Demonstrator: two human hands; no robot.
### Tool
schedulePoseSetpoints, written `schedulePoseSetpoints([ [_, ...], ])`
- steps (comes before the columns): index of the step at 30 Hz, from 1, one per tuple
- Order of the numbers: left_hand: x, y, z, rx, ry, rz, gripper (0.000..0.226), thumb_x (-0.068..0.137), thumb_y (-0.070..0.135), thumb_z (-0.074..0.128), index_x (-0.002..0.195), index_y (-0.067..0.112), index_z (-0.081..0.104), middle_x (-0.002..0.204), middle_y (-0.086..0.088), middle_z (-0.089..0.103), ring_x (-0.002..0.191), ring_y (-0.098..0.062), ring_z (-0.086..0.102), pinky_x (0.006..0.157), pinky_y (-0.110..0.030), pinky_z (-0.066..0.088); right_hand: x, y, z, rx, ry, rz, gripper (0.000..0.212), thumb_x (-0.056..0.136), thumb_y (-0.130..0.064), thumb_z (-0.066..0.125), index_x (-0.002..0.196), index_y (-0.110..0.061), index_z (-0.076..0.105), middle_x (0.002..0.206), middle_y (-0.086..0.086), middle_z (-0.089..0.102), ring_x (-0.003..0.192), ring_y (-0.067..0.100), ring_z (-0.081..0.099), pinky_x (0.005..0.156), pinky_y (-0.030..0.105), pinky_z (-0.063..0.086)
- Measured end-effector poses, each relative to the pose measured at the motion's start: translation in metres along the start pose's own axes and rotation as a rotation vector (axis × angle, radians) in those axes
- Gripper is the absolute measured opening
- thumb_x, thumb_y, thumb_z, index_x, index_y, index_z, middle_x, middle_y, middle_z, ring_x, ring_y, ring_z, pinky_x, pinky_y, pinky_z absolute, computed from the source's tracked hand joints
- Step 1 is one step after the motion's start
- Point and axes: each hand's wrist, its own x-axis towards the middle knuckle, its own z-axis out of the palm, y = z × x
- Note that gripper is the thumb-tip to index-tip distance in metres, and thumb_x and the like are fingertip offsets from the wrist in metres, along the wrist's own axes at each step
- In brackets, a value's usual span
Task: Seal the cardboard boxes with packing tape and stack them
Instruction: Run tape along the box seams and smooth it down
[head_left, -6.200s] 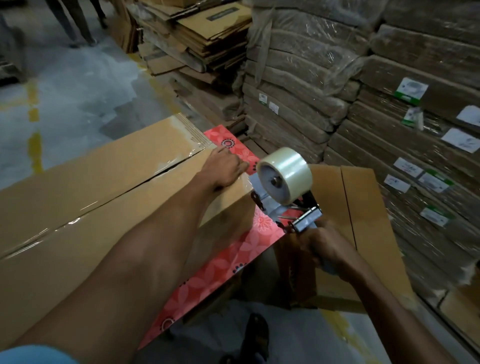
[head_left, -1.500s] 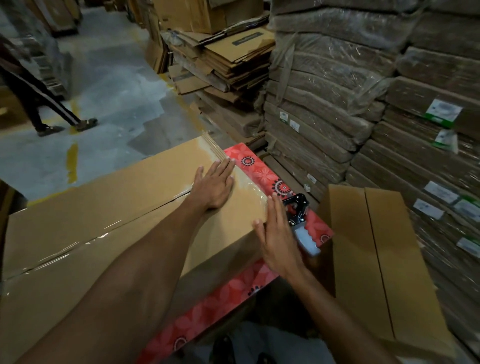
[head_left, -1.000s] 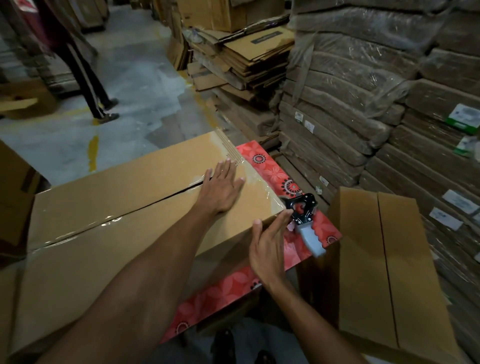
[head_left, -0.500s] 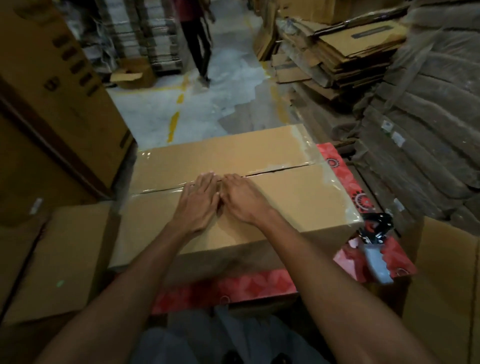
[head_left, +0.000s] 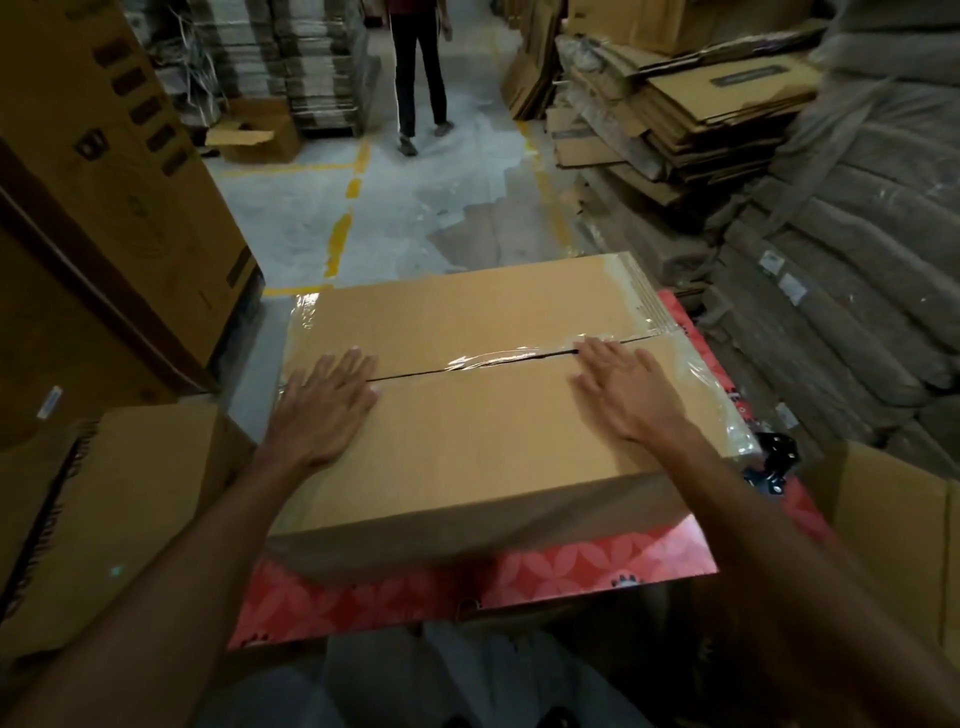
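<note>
**Hands lying flat on the box top, one toward each end of the seam**

Left hand (head_left: 324, 410) is pressing palm-down on the cardboard box (head_left: 467, 441), fingers straight and slightly spread, their tips reaching the left part of the centre seam (head_left: 410, 373). The right hand (head_left: 628, 395) is lying flat in the same way toward the right end, fingers straight and close together, tips touching the seam where a strip of clear tape (head_left: 498, 358) is wrinkling over the gap. The two hands are resting well apart, with bare cardboard between them, and neither is gripping anything.

The box is sitting lengthwise across a red patterned tabletop (head_left: 571, 571), its flaps closed and a dark slit showing along the seam between the hands. More clear tape is shining along both short ends of the lid.

A black tape dispenser (head_left: 776, 462) is lying on the tabletop just beside the box's near right corner, partly hidden by it and apart from the right hand.

Another brown box (head_left: 130, 493) is standing at the lower left and one (head_left: 883, 499) at the lower right. A tall printed carton (head_left: 104, 182) is rising on the left, and flattened cardboard (head_left: 675, 119) is lying stacked on the right. A person (head_left: 418, 78) is standing in the aisle on the grey floor (head_left: 415, 208) beyond.
</note>
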Motion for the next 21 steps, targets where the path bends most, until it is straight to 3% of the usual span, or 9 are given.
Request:
schedulePoseSetpoints([
  [4, 0.009, -0.013, 0.007, -0.07, 0.025, -0.196, 0.079, 0.091, 0.075, 0.004, 0.159, 0.036, 0.006, 0.167, 0.01, 0.0, 0.154, -0.023, -0.001, 0.123, -0.053, 0.003, -0.019, 0.05, -0.01, 0.016, 0.045, 0.14, 0.069, 0.1, -0.06, 0.008, 0.159, -0.028, 0.022, 0.167, -0.007, 0.021, 0.154, 0.017, 0.018, 0.124, 0.052, 0.01],
  [9, 0.008, -0.02, 0.01, -0.196, 0.026, -0.311, 0.111, 0.068, 0.096, -0.004, 0.159, 0.032, 0.004, 0.168, 0.009, -0.004, 0.154, -0.021, -0.008, 0.121, -0.057, 0.011, -0.022, 0.052, -0.008, -0.008, 0.116, 0.221, 0.055, 0.105, -0.054, 0.022, 0.156, -0.035, 0.029, 0.165, -0.007, 0.026, 0.152, 0.022, 0.023, 0.119, 0.058, 0.018],
  [13, 0.004, -0.016, 0.005, -0.231, 0.023, -0.291, 0.102, 0.076, 0.093, 0.006, 0.159, 0.033, 0.003, 0.167, 0.01, -0.007, 0.153, -0.017, -0.012, 0.121, -0.059, 0.01, -0.034, 0.047, -0.015, 0.075, 0.244, 0.349, 0.049, 0.1, -0.046, 0.027, 0.134, -0.019, 0.05, 0.144, 0.008, 0.053, 0.117, 0.036, 0.059, 0.102, 0.053, 0.044],
  [16, 0.0, -0.017, 0.003, -0.228, 0.035, -0.289, 0.101, 0.077, 0.092, 0.008, 0.159, 0.032, 0.003, 0.167, 0.01, -0.006, 0.153, -0.018, -0.011, 0.121, -0.059, 0.011, -0.057, 0.021, -0.019, 0.038, 0.349, 0.462, 0.05, 0.092, -0.045, 0.027, 0.112, -0.012, 0.06, 0.12, 0.013, 0.063, 0.108, 0.033, 0.057, 0.099, 0.049, 0.04],
  [19, -0.001, -0.018, 0.004, -0.205, 0.055, -0.295, 0.096, 0.082, 0.088, 0.012, 0.16, 0.031, 0.005, 0.168, 0.009, -0.003, 0.154, -0.019, -0.008, 0.12, -0.059, 0.013, -0.108, -0.049, -0.002, 0.09, 0.447, 0.521, 0.038, 0.094, -0.04, 0.048, 0.124, -0.02, 0.061, 0.126, 0.012, 0.057, 0.11, 0.034, 0.05, 0.094, 0.046, 0.038],
  [21, 0.0, -0.016, 0.005, -0.192, 0.063, -0.305, 0.09, 0.087, 0.083, 0.018, 0.16, 0.031, 0.006, 0.168, 0.009, -0.002, 0.154, -0.019, -0.006, 0.119, -0.059, 0.013, -0.142, -0.101, 0.012, 0.124, 0.35, 0.476, 0.046, 0.097, -0.05, 0.045, 0.137, -0.029, 0.05, 0.141, 0.013, 0.046, 0.112, 0.034, 0.049, 0.092, 0.045, 0.041],
])
